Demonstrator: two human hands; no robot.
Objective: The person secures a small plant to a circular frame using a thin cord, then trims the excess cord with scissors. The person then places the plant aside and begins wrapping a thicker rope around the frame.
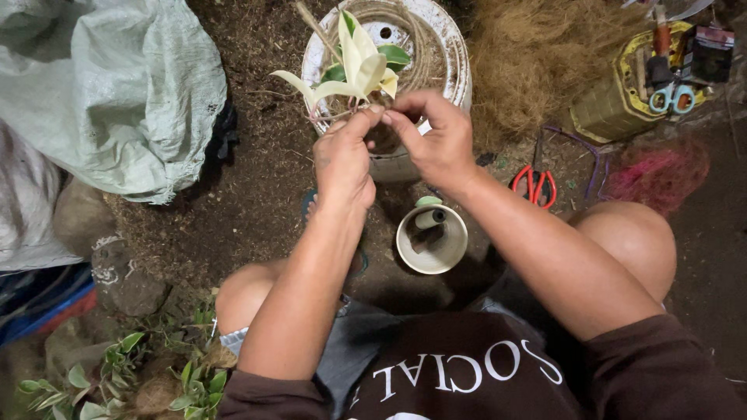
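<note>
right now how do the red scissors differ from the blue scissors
The red scissors lie flat on the ground by the person's right forearm; the blue scissors sit in the yellow basket with other tools. The red pair has red handles and shows its dark blades pointing away; the blue pair has light blue handles, and its blades are hard to make out. The blue pair lies farther from the hands. Neither hand touches either pair.

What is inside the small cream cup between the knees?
Inside the cup a small pale roll leans on the rim, above a dark piece. The bottom is in shadow.
</note>
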